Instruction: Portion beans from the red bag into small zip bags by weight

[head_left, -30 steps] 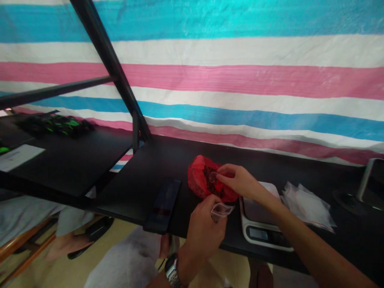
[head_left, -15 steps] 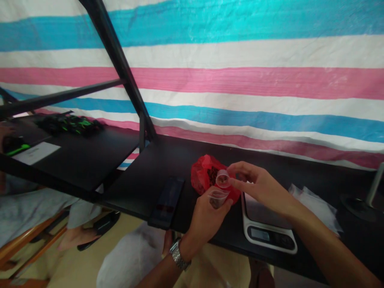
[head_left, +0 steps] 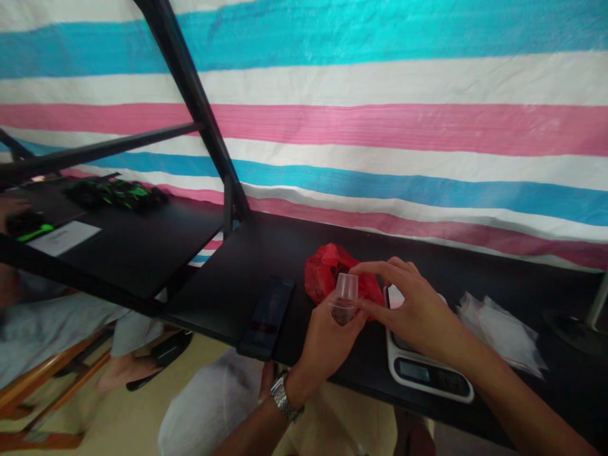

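My left hand [head_left: 323, 342] is closed around a small clear plastic bag [head_left: 342, 311] with dark bits in its bottom. Directly above the bag's mouth, my right hand [head_left: 413, 307] pinches a small clear cup [head_left: 347, 287], tipped upside down over it. Just behind both hands a red plastic bag [head_left: 327, 272] lies open on the black table [head_left: 266, 253], with dark material inside. A white digital scale [head_left: 427, 367] sits under my right wrist.
A dark phone [head_left: 268, 307] lies flat to the left of my hands. A pile of clear empty bags [head_left: 498, 329] is at the right, beside a metal stand base [head_left: 577, 329]. A second black table [head_left: 118, 237] at the left carries paper and green-black items. A striped tarp [head_left: 380, 126] hangs behind.
My right hand lifted the small cup out of the red bag, carried it over the clear bag and tipped it upside down. My left hand raised the clear bag under it.
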{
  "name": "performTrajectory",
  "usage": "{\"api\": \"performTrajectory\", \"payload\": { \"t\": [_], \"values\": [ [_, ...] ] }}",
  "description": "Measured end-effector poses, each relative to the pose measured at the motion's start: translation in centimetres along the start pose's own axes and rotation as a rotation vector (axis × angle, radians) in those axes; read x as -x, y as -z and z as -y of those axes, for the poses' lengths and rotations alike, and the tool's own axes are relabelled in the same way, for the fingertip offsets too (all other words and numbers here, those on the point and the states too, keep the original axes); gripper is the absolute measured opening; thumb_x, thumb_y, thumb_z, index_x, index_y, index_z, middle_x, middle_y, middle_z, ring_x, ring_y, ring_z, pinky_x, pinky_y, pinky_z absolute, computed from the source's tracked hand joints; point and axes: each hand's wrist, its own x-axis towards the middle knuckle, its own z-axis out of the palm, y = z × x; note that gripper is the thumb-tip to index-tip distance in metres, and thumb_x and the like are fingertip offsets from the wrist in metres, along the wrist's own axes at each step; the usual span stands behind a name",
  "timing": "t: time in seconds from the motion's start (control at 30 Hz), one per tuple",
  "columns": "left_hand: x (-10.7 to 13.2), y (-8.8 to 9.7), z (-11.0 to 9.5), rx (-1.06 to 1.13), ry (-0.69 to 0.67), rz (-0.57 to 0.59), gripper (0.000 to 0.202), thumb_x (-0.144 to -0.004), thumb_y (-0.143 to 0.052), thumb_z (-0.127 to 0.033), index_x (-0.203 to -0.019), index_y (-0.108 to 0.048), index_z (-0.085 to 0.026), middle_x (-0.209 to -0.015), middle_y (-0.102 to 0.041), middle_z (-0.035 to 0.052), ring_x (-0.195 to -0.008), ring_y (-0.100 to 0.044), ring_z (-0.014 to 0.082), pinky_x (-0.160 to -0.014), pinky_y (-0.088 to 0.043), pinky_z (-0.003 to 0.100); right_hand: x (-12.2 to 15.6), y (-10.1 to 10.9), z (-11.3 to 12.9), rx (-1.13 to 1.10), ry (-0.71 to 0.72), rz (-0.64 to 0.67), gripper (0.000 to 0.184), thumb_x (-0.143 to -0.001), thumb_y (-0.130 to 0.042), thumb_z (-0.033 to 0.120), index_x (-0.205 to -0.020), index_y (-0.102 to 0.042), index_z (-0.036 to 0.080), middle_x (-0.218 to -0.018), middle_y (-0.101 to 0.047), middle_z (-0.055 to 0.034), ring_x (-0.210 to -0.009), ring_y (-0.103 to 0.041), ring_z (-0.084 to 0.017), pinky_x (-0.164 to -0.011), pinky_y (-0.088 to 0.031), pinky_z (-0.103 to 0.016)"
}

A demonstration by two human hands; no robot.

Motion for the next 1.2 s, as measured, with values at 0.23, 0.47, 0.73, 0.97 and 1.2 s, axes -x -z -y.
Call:
{"api": "performTrajectory", "payload": {
  "t": [0.23, 0.47, 0.73, 0.97, 1.2],
  "values": [
    [0.3, 0.4, -0.5, -0.049, -0.027, -0.016, 0.015, -0.084, -0.078, -0.030, -0.091, -0.070, -0.019, -0.088, -0.080, 0.0026, -0.080, -0.074, 0.0175, -0.073, -0.056, 0.026, -1.5, -2.3, -2.2, 0.004, -0.111, -0.141, 0.021, -0.094, -0.071, 0.047, -0.103, -0.076, 0.028, -0.096, -0.077, -0.0047, -0.086, -0.065, -0.026, -0.085, -0.047, -0.041],
    [0.6, 0.3, -0.6, -0.072, -0.046, -0.044, 0.013, -0.086, -0.076, -0.029, -0.089, -0.067, -0.020, -0.088, -0.079, 0.0018, -0.080, -0.076, 0.0171, -0.072, -0.056, 0.025, -2.8, -4.7, -3.9, 0.110, -0.154, 0.029, 0.018, -0.100, -0.064, 0.032, -0.109, -0.078, 0.027, -0.117, -0.081, -0.0048, -0.104, -0.067, -0.032, -0.093, -0.044, -0.049],
    [1.1, -1.0, -0.7, 0.031, -0.014, 0.048, 0.015, -0.086, -0.075, -0.027, -0.092, -0.063, -0.021, -0.088, -0.077, 0.0006, -0.079, -0.072, 0.0159, -0.070, -0.052, 0.024, 1.7, 0.0, -2.4, -0.213, -0.090, 0.104, 0.027, -0.095, -0.072, 0.040, -0.120, -0.076, 0.030, -0.113, -0.079, -0.0037, -0.099, -0.071, -0.024, -0.092, -0.055, -0.039],
    [1.8, -2.3, -0.1, 0.019, 0.031, 0.137, 0.026, -0.087, -0.076, -0.026, -0.105, -0.057, -0.022, -0.091, -0.072, -0.0018, -0.079, -0.067, 0.0147, -0.072, -0.051, 0.025, 4.8, -0.4, -2.3, -0.338, -0.200, 0.012, 0.015, -0.091, -0.076, 0.039, -0.099, -0.081, 0.027, -0.092, -0.079, -0.0027, -0.082, -0.068, -0.020, -0.081, -0.057, -0.033],
    [2.0, -2.3, 0.8, -0.270, -0.132, 0.115, 0.058, -0.088, -0.078, -0.032, -0.139, -0.052, -0.027, -0.115, -0.069, 0.0031, -0.094, -0.066, 0.0183, -0.075, -0.050, 0.030, 7.2, 3.4, -8.0, -0.447, -0.557, -0.216, 0.049, -0.077, -0.084, 0.068, -0.093, -0.074, 0.023, -0.092, -0.080, -0.0077, -0.081, -0.073, -0.024, -0.073, -0.057, -0.034]
  ]
}}
